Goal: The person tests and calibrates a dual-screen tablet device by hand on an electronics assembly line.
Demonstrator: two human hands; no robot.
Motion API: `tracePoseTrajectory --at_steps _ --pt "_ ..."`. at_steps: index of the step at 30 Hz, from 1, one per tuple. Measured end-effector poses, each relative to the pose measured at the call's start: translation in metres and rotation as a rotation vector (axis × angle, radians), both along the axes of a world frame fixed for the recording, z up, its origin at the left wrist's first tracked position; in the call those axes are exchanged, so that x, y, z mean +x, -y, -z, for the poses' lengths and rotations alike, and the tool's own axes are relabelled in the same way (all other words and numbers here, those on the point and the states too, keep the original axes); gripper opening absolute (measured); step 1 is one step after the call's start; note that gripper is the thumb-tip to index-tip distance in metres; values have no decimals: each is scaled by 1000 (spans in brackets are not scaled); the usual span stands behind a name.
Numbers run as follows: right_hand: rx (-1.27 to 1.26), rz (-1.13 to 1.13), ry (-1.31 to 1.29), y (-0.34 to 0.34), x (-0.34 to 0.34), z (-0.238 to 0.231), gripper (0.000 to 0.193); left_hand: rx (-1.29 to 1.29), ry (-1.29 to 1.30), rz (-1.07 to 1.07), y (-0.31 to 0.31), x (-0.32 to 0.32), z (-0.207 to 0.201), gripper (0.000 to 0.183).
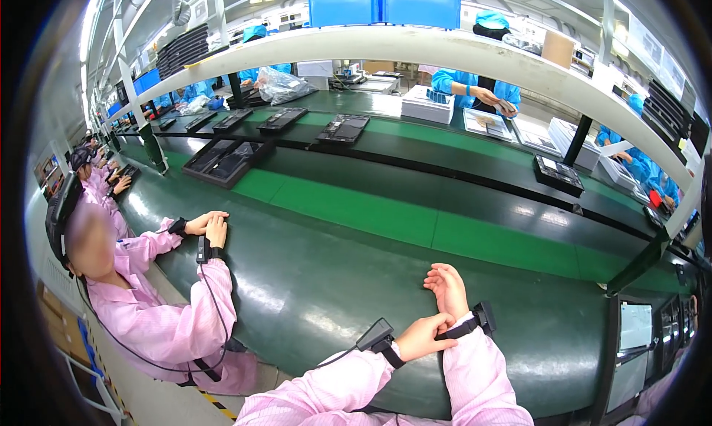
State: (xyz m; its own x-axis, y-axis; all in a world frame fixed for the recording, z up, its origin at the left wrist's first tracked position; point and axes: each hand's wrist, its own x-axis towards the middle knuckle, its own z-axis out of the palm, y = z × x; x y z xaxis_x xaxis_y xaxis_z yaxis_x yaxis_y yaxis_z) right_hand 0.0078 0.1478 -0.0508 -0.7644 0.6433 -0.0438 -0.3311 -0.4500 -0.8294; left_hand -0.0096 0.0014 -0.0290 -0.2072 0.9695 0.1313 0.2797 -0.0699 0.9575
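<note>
My left hand [421,338] reaches across to my right wrist, its fingers closed around the black strap [466,328] there. A small black device [486,318] sits on the outer side of that strap. Above it, my right hand [447,289] is raised off the green bench top [326,292], fingers loosely curled and holding nothing. Another strap [389,352] with a black device [374,335] circles my left wrist, a thin cable running from it. Both my sleeves are pink.
To the left, a person in pink rests their hands [208,226] on the bench. Black trays [226,161] and flat dark units [343,129] lie along the line beyond. A dark rack [630,352] stands at right. Blue bins [382,3] top the white overhead beam [356,44].
</note>
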Motion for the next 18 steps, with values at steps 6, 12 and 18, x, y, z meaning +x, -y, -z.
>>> tracePoseTrajectory --at_steps 6,12,18 --pt "-19 -14 -25 5 -3 -2 20 50 163 103 -6 -4 16 31" --pt "23 -2 15 11 -5 -4 19 -140 -254 89 -4 -14 -7 31" --pt "-1 20 -17 8 0 -4 19 12 -254 73 -2 -10 -3 34"
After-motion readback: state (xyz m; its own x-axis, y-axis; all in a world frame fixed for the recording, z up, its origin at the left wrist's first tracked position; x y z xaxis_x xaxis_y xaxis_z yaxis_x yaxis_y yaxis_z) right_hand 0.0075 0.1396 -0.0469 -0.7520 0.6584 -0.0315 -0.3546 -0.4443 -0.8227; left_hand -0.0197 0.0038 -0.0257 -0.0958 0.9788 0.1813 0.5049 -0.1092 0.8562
